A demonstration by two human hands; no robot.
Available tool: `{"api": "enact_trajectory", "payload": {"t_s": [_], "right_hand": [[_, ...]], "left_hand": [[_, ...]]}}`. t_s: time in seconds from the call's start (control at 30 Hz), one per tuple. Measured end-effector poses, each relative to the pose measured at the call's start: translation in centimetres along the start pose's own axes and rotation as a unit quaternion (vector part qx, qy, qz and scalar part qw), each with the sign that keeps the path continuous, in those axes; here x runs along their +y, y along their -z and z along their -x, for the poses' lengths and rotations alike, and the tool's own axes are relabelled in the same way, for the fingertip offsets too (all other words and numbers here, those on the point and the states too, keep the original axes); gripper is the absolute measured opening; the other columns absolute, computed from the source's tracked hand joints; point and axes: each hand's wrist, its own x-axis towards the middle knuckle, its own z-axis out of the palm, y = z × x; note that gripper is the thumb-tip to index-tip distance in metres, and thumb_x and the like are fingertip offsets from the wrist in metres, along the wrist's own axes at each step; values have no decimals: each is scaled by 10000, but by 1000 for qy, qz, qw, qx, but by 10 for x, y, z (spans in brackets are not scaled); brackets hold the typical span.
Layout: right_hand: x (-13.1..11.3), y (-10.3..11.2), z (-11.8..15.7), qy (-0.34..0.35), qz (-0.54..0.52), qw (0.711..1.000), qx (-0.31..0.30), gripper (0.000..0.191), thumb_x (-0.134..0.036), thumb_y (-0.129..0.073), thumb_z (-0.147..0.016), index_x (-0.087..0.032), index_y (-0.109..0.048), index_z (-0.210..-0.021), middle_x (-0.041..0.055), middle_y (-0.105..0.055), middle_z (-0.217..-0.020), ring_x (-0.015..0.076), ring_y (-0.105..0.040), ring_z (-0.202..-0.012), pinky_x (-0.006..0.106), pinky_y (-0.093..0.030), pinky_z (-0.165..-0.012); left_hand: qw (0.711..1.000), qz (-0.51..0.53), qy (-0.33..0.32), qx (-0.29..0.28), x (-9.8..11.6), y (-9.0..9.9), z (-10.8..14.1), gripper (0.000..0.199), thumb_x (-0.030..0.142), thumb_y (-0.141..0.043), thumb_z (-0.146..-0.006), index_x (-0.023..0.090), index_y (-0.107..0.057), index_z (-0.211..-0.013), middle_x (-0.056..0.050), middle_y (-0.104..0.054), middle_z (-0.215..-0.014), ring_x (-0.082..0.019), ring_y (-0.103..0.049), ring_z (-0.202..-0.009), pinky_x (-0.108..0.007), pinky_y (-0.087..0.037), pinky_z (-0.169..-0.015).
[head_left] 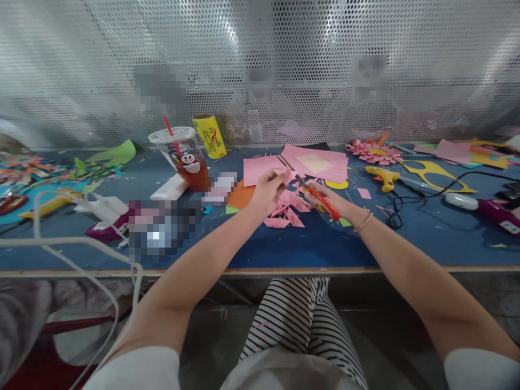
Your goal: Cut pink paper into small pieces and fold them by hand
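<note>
The person's left hand (pixel 266 190) pinches a small folded-looking piece of pink paper (pixel 286 175) between thumb and fingers, the fingertips drawn close together. The right hand (pixel 341 203) has its fingers wrapped about the orange-red plastic handles of a pair of metal-bladed scissors (pixel 320 199), whose long dark blades slant leftward and away from those fingers, reaching the piece at the left fingertips; whether the paper lies between the blades is too small to tell. Just below the left fingertips, between the two hands, a loose heap of pink paper scraps (pixel 287 212) lies on the blue tabletop (pixel 284 254). Beyond the fingers of both hands are flat pink paper sheets (pixel 260 169), with a pale cream rectangle of paper (pixel 314 162) on the right-hand part. A rounded yellow paper piece (pixel 337 184) lies just beyond the right fingers, and orange paper (pixel 240 196) just left of the left ones. Farther left of these stands a clear plastic cup of reddish-brown drink (pixel 197 176) with a red straw. Well right of the right fingers lies a yellow glue gun (pixel 382 177).
</note>
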Motion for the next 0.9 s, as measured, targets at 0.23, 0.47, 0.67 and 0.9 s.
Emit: {"api": "enact_trajectory", "payload": {"t_s": [0.23, 0.47, 0.67, 0.9], "right_hand": [[-7, -4, 1, -14, 42, 999, 18, 337, -501, -556, -716, -182, -458, -767, -45, -403, -613, 76, -400, -526, 226, -382, -501], [-6, -5, -2, -6, 88, 995, 37, 338, -500, -530, -729, -172, -456, -755, -46, -397, -583, 80, -412, -491, 242, -385, -482], [-1, -3, -4, -4, 93, 995, 41, 337, -505, -532, -731, -179, -447, -750, -54, -388, -565, 78, -420, -480, 231, -379, -479], [-3, 2, 3, 6, 88, 996, 1, 350, -532, -495, -755, -184, -463, -774, -32, -420, -608, 78, -406, -507, 218, -348, -460]], "left_hand": [[1000, -12, 9, 17, 3, -2, 1, 187, 203, -696, -646, 143, -534, -575, 42, -513, -595, -20, -497, -544, -156, -426, -550], [998, -2, 21, 57, 3, -4, 2, 191, 199, -713, -625, 146, -533, -590, 46, -501, -591, -18, -506, -550, -155, -441, -570], [998, 7, 18, 53, 4, -3, 1, 216, 205, -720, -613, 147, -516, -578, 49, -491, -586, -22, -505, -551, -163, -444, -565], [998, -9, 12, 67, 4, 1, -2, 259, 232, -731, -593, 153, -484, -576, 46, -512, -598, -24, -487, -543, -162, -425, -567]]}}
